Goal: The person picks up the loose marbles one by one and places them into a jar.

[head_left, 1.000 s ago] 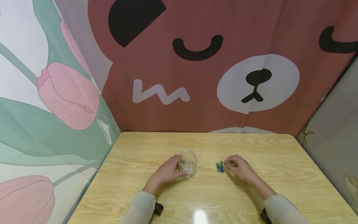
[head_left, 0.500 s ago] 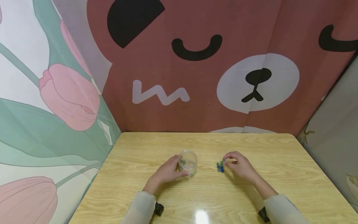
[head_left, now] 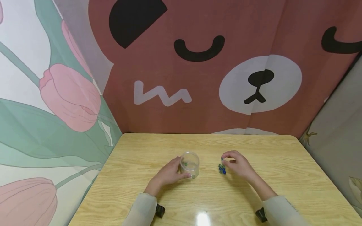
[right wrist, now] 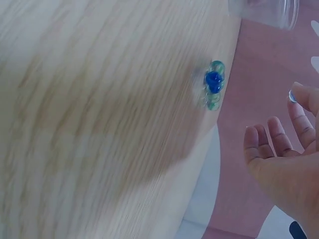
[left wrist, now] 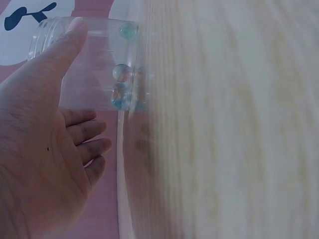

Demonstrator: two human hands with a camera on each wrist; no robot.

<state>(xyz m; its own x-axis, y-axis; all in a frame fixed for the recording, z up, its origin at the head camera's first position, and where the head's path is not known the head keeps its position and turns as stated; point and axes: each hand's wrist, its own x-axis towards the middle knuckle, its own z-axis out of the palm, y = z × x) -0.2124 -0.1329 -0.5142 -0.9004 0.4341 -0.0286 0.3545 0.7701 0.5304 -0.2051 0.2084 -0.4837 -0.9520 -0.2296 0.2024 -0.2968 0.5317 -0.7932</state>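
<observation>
Around a clear plastic jar (head_left: pixel 194 169) standing upright on the table, my left hand (head_left: pixel 167 173) holds on from the left, thumb on the near side. Several glass marbles (left wrist: pixel 121 73) lie at the jar's bottom in the left wrist view. My right hand (head_left: pixel 240 165) pinches one marble (head_left: pixel 222 158) between thumb and forefinger, raised above the table; in the right wrist view that marble (right wrist: pixel 292 96) is mostly covered by the fingertips. Just below this hand, several blue and green marbles (head_left: pixel 222 169) sit in a tight cluster, to the right of the jar.
The wood-grain table (head_left: pixel 181 201) has its far edge against a brown bear-print curtain (head_left: pixel 158 119). A tulip-print curtain (head_left: pixel 68 103) hangs along the left side, a grey one (head_left: pixel 339 125) on the right. Dark wrist devices (head_left: pixel 160 211) show below both sleeves.
My right hand has lifted a marble off the cluster's right side and moved up and left with it. The left hand and jar have stayed in place.
</observation>
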